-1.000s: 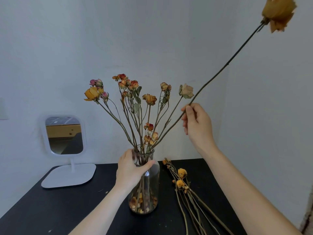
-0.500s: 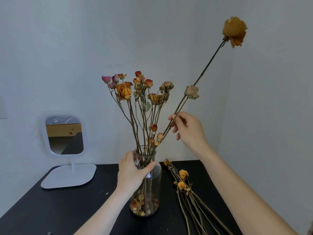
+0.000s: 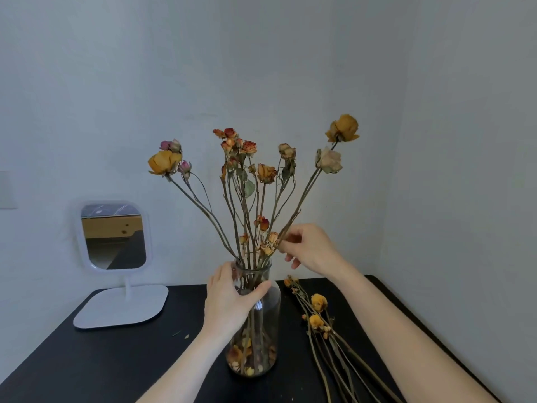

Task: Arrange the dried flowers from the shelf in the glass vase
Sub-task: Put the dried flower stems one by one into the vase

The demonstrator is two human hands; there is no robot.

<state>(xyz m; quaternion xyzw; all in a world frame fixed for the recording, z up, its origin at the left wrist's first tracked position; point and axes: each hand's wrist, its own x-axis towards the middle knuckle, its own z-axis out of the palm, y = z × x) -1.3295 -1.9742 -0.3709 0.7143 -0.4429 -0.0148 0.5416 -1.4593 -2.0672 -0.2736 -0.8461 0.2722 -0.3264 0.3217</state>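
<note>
One camera sits on the person's head. It looks forward and a little down, over the black tabletop to the pale wall behind. It is near: the glass vase stands in the middle of the view, low down, close in front.

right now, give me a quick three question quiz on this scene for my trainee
1. True or false: the left hand grips the glass vase at its neck.
2. The right hand pinches: A a flower stem, B the vase rim, C nothing.
3. Fill in: the loose dried flowers lie on the table to the vase's ____.
Key: 1 true; 2 A; 3 right.
</note>
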